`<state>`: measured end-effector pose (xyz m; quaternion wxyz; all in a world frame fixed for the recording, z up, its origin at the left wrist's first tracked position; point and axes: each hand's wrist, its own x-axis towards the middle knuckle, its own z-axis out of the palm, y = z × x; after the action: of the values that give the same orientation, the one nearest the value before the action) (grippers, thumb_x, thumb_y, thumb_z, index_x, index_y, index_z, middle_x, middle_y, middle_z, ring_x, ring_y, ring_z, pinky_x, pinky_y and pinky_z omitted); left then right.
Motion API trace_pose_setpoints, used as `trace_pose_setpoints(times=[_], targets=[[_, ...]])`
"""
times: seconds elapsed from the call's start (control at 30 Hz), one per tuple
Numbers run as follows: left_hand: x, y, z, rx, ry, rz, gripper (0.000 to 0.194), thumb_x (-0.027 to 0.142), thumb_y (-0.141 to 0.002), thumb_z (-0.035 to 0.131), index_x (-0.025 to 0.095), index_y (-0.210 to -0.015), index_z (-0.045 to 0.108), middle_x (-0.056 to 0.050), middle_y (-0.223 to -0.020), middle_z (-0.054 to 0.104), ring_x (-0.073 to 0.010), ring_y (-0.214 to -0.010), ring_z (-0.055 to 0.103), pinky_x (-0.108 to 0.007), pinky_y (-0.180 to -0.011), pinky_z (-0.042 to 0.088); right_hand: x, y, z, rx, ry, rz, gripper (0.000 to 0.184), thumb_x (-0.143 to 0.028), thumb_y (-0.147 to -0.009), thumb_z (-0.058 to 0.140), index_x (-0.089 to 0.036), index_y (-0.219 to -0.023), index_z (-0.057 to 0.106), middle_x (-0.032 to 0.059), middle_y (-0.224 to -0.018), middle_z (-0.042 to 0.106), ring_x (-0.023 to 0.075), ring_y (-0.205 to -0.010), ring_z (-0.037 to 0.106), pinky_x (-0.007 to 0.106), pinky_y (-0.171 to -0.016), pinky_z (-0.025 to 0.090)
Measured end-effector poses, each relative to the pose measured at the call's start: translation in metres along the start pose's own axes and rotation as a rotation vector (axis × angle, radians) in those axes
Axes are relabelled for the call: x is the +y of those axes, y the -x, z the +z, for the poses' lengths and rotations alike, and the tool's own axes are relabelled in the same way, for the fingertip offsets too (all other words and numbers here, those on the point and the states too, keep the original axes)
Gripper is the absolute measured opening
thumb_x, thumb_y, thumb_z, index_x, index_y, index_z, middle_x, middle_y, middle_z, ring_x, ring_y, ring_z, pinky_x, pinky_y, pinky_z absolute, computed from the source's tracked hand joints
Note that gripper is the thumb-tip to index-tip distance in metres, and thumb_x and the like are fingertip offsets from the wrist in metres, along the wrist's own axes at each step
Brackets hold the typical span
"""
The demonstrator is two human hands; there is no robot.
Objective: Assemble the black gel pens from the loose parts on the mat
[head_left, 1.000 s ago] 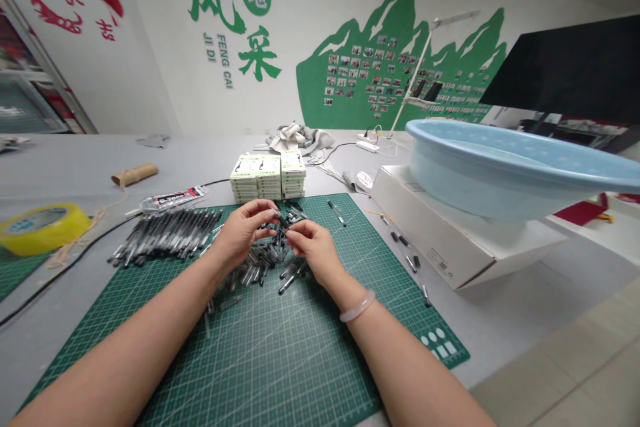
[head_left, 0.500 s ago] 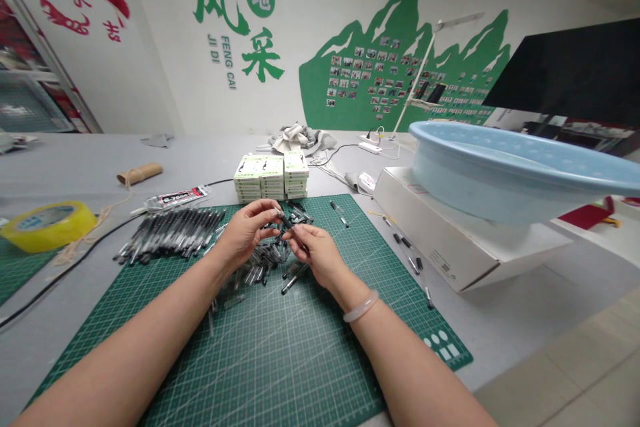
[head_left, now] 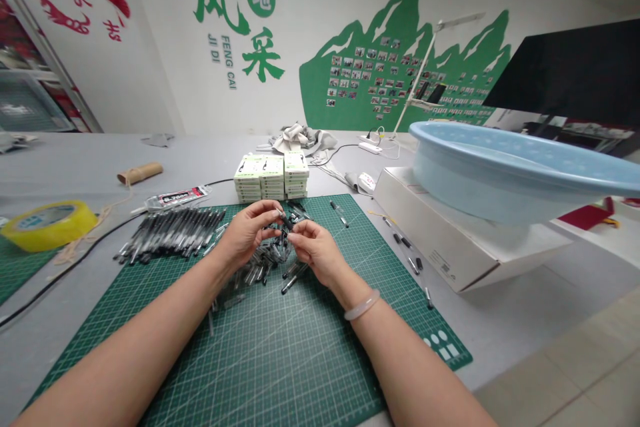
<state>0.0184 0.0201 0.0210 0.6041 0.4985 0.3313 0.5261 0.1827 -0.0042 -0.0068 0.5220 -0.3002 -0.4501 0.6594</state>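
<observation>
Between my two hands is a small dark pen part (head_left: 286, 219), held above a green cutting mat (head_left: 280, 360). My left hand (head_left: 250, 230) is closed, pinching its upper left end with thumb and finger. The fingertips of my right hand (head_left: 316, 247) are pressed together at its lower right end. Beneath the hands lies a loose pile of clear and black pen parts (head_left: 263, 263), partly hidden by my fingers. To the left, a row of black-and-clear pens (head_left: 170, 233) lies side by side. A few single pen pieces (head_left: 340, 213) rest on the mat's right.
Stacked small boxes (head_left: 270, 177) stand behind the mat. On the right, a blue basin (head_left: 500, 173) sits on a white box (head_left: 440, 240), with loose caps (head_left: 407, 243) alongside. Yellow tape (head_left: 50, 225), a black cable (head_left: 65, 280) and a glue packet (head_left: 177, 198) are at left.
My right hand's fingers have shifted slightly on the dark pen part. The left hand keeps its pinch. The whole view has moved a little, and the piles look the same.
</observation>
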Motion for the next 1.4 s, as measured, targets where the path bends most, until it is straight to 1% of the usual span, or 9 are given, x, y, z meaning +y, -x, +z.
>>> trace_pose_setpoints(times=[0.2,0.3,0.4,0.57,0.77,0.97,1.13,1.3,1.4], targets=[[0.002,0.000,0.001,0.007,0.023,0.001,0.018,0.026,-0.070,0.074,0.017,-0.085,0.067,-0.001,-0.084,0.062,-0.0128,-0.077,0.058,-0.021,-0.060,0.052,0.000,-0.001,0.000,-0.064,0.022,0.051,0.037,-0.050,-0.079,0.062,-0.013,-0.079,0.065,-0.0023,-0.054,0.053,0.0040,-0.040,0.034,0.019,-0.039,0.016],[0.002,0.001,0.003,0.029,0.031,-0.010,0.021,0.026,-0.066,0.076,0.017,-0.083,0.068,-0.001,-0.083,0.063,-0.0134,-0.076,0.059,-0.022,-0.059,0.052,0.000,0.000,0.000,-0.023,-0.025,0.051,0.032,-0.045,-0.072,0.071,-0.017,-0.081,0.061,-0.0046,-0.056,0.053,0.0036,-0.040,0.033,0.019,-0.039,0.015],[0.002,0.001,0.003,0.029,0.024,-0.014,0.021,0.026,-0.066,0.076,0.018,-0.084,0.068,-0.001,-0.082,0.063,-0.0131,-0.075,0.059,-0.021,-0.059,0.051,-0.001,0.000,0.000,-0.005,0.006,0.018,0.030,-0.038,-0.066,0.077,-0.017,-0.074,0.058,-0.0056,-0.055,0.052,0.0036,-0.040,0.034,0.018,-0.039,0.017],[0.001,0.000,0.001,0.016,0.025,-0.012,0.020,0.026,-0.068,0.076,0.017,-0.084,0.067,-0.001,-0.083,0.063,-0.0126,-0.076,0.059,-0.022,-0.060,0.051,-0.001,0.000,-0.001,-0.075,0.029,0.046,0.031,-0.044,-0.077,0.066,-0.013,-0.077,0.064,-0.0037,-0.053,0.051,0.0034,-0.040,0.034,0.018,-0.039,0.016],[0.001,0.001,0.003,0.020,0.020,0.002,0.022,0.030,-0.068,0.076,0.017,-0.084,0.067,-0.003,-0.085,0.062,-0.0147,-0.078,0.059,-0.025,-0.060,0.053,-0.002,0.001,0.001,-0.058,0.039,0.025,0.030,-0.044,-0.076,0.068,-0.014,-0.076,0.063,-0.0038,-0.055,0.051,0.0035,-0.041,0.034,0.018,-0.040,0.016],[-0.001,0.000,0.002,0.050,-0.006,0.013,0.022,0.030,-0.066,0.078,0.015,-0.078,0.067,-0.002,-0.081,0.062,-0.0119,-0.073,0.058,-0.020,-0.059,0.050,0.000,0.001,0.001,-0.067,0.068,0.032,0.032,-0.045,-0.077,0.067,-0.014,-0.075,0.063,-0.0036,-0.054,0.050,0.0040,-0.042,0.033,0.019,-0.040,0.015],[-0.001,0.001,0.004,0.044,0.019,0.019,0.021,0.031,-0.068,0.077,0.017,-0.079,0.067,-0.001,-0.080,0.063,-0.0124,-0.073,0.059,-0.024,-0.064,0.050,0.001,0.000,0.000,-0.071,0.038,0.053,0.033,-0.047,-0.077,0.067,-0.014,-0.075,0.062,-0.0036,-0.054,0.050,0.0039,-0.041,0.033,0.019,-0.039,0.014],[-0.013,0.004,0.015,-0.054,-0.101,0.011,0.022,0.032,-0.071,0.074,0.018,-0.087,0.072,-0.004,-0.086,0.068,-0.0148,-0.075,0.060,-0.026,-0.068,0.047,0.000,-0.001,0.000,-0.032,-0.054,0.024,0.032,-0.047,-0.075,0.068,-0.016,-0.080,0.061,-0.0024,-0.059,0.053,0.0042,-0.043,0.036,0.018,-0.038,0.015],[-0.010,0.001,0.017,-0.081,-0.178,0.037,0.022,0.034,-0.072,0.072,0.016,-0.083,0.072,-0.005,-0.082,0.068,-0.0146,-0.072,0.059,-0.025,-0.065,0.045,-0.001,0.000,0.002,-0.049,-0.071,0.012,0.031,-0.046,-0.077,0.067,-0.016,-0.085,0.062,-0.0005,-0.064,0.057,0.0056,-0.048,0.043,0.017,-0.041,0.025]])
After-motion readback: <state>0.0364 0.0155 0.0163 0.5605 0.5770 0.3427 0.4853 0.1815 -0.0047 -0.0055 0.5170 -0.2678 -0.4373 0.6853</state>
